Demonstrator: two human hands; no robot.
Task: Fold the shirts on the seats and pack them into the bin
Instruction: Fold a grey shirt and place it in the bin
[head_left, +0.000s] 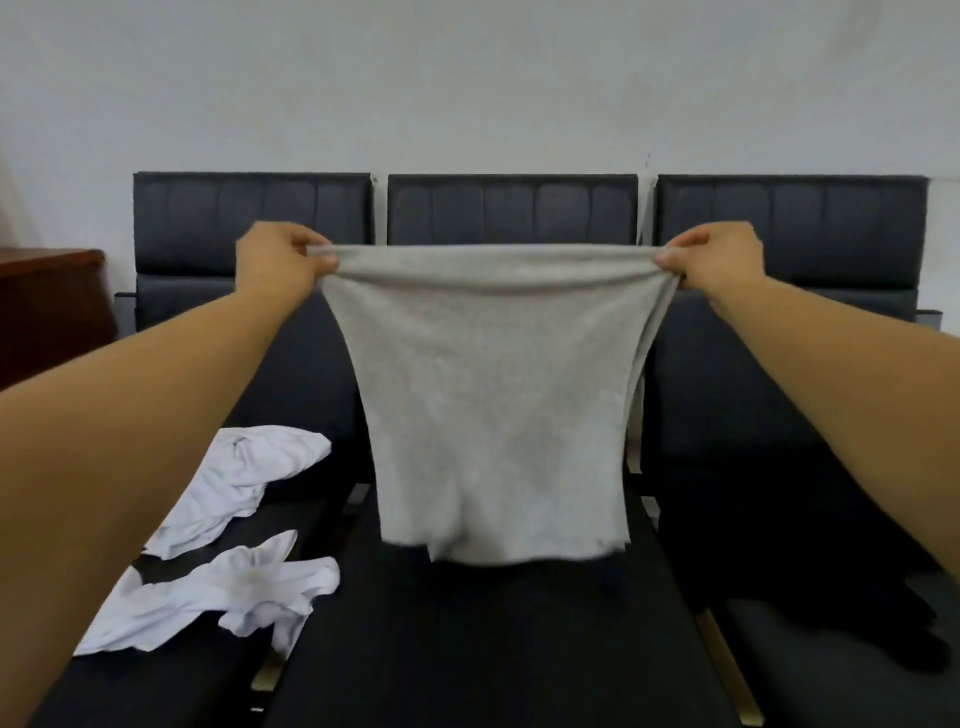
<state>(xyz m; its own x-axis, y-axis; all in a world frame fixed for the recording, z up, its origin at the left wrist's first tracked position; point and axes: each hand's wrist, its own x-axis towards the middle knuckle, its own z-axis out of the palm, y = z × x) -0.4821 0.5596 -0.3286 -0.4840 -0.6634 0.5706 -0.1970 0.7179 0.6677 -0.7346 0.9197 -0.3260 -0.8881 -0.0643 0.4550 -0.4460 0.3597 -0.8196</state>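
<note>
A grey shirt (496, 410) hangs stretched in the air above the middle black seat (467, 649). My left hand (280, 260) pinches its top left corner and my right hand (719, 257) pinches the top right corner, both at the height of the seat backs. The shirt's lower edge dangles just above the seat cushion. On the left seat lie two crumpled white shirts, one (244, 483) farther back and one (228, 597) nearer to me. A black garment (831, 571) lies on the right seat, hard to tell apart from the dark cushion. No bin is in view.
Three black padded seats stand in a row against a white wall (467, 78), with metal frame bars between them. A dark wooden cabinet (47, 306) stands at the far left.
</note>
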